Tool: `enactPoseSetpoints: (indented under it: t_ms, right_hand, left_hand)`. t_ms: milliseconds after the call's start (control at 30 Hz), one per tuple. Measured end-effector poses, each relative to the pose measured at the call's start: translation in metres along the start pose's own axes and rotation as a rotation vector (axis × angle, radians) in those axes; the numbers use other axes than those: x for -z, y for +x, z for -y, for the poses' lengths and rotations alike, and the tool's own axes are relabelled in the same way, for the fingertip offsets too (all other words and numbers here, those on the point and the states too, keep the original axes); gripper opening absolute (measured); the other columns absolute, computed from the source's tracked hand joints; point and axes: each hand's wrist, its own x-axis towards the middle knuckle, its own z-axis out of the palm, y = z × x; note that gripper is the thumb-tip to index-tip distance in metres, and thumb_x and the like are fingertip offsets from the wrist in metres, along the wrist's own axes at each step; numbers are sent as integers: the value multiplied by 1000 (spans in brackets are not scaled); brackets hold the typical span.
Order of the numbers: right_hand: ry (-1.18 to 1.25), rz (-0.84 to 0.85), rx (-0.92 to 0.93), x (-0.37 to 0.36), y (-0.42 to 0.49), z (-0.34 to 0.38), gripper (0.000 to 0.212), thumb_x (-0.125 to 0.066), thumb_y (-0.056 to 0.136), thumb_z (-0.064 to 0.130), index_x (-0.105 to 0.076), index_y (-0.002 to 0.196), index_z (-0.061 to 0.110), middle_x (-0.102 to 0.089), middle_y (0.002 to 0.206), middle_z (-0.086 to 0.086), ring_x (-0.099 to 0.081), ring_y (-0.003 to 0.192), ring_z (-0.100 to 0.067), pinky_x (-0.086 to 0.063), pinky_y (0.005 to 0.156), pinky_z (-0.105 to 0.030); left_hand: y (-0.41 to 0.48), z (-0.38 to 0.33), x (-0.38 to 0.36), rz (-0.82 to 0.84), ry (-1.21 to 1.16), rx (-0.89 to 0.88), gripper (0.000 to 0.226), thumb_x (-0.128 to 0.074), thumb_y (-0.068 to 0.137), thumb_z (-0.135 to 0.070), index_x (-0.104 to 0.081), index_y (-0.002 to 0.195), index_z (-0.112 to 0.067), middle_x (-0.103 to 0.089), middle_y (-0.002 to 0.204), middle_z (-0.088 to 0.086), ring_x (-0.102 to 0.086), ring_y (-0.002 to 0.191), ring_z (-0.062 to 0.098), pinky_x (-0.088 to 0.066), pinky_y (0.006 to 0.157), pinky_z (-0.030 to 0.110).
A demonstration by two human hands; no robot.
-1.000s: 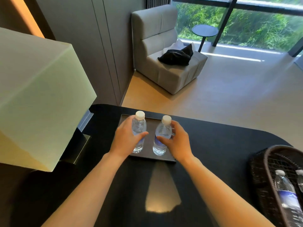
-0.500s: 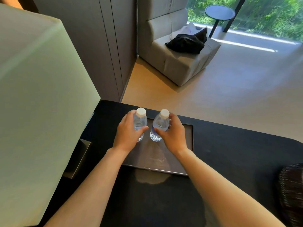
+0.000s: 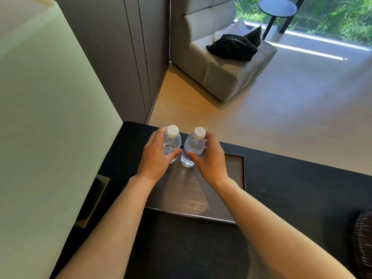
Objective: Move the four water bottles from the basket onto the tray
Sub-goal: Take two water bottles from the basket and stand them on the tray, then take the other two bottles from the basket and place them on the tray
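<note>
Two clear water bottles with white caps stand upright side by side at the far left corner of a dark rectangular tray (image 3: 231,198). My left hand (image 3: 156,158) is wrapped around the left bottle (image 3: 172,140). My right hand (image 3: 209,160) grips the right bottle (image 3: 194,146). The two bottles almost touch. Only a dark woven sliver of the basket (image 3: 363,238) shows at the right edge; its contents are out of view.
The tray lies on a black table (image 3: 291,188). A large pale lampshade (image 3: 46,117) fills the left side, its metal base (image 3: 94,202) beside the tray. Beyond the table's far edge are wood floor, a grey armchair (image 3: 221,63) and a round side table (image 3: 277,7).
Both bottles have moved from the tray's near part to its far left corner, still held. The view has shifted left and down, so the basket's bottles have dropped out of sight.
</note>
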Motion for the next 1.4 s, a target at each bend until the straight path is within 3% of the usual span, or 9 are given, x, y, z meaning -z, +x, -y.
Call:
enactPoseSetpoints:
  t_ms: [433, 667, 800, 900, 1000, 1133, 1400]
  right_hand:
    - [-51, 27, 38, -1, 5, 0, 79, -91, 79, 21, -47, 145, 18, -58, 142, -6, -56, 130, -24, -53, 105, -50]
    - [-80, 105, -17, 9, -1, 1, 83, -89, 81, 23, -43, 150, 19, -56, 147, -2, -53, 134, -19, -46, 111, -36]
    - [-181, 129, -46, 19, -18, -4, 87, -85, 84, 37, -40, 154, 15, -51, 154, -5, -49, 140, -20, -39, 108, -27]
    - [-286, 160, -69, 32, -43, -14, 85, -80, 88, 42, -38, 156, 12, -45, 159, -8, -45, 145, -23, -39, 116, -36]
    - [-375, 195, -71, 52, -77, -23, 79, -75, 92, 43, -39, 156, 14, -43, 161, -7, -43, 147, -24, -41, 117, -44]
    - [-514, 248, -71, 90, -134, -38, 73, -68, 96, 45, -40, 157, 17, -40, 164, -6, -38, 150, -24, -40, 119, -45]
    - [-536, 181, -178, 206, -267, -75, 55, -58, 102, 39, -49, 151, 15, -56, 151, -5, -54, 137, -24, -46, 110, -41]
  left_hand:
    - [4, 7, -4, -29, -15, 13, 77, -87, 77, -28, -44, 141, -27, -56, 137, -1, -54, 127, 17, -52, 99, 33]
    - [-4, 11, -4, 17, 63, 77, 99, -86, 76, -38, -30, 155, -22, -46, 152, 3, -43, 140, 20, -39, 102, 27]
    - [-26, 7, -1, 25, 110, 185, 104, -83, 78, -42, -20, 159, -22, -37, 158, 7, -36, 145, 24, -37, 105, 35]
    - [-55, -1, -2, 67, 151, 270, 99, -77, 85, -39, -18, 160, -17, -32, 162, 11, -32, 148, 27, -37, 110, 41]
    - [-92, -17, -5, 112, 200, 321, 88, -72, 89, -38, -22, 159, -16, -37, 157, 11, -40, 143, 27, -43, 107, 41]
    - [-147, -47, -14, 204, 323, 265, 67, -62, 94, -39, -42, 152, -12, -49, 149, 9, -49, 135, 26, -44, 106, 40]
    - [-279, -135, -67, 360, 467, 66, 49, -55, 96, -43, -61, 137, -16, -66, 129, 0, -62, 118, 19, -51, 94, 36]
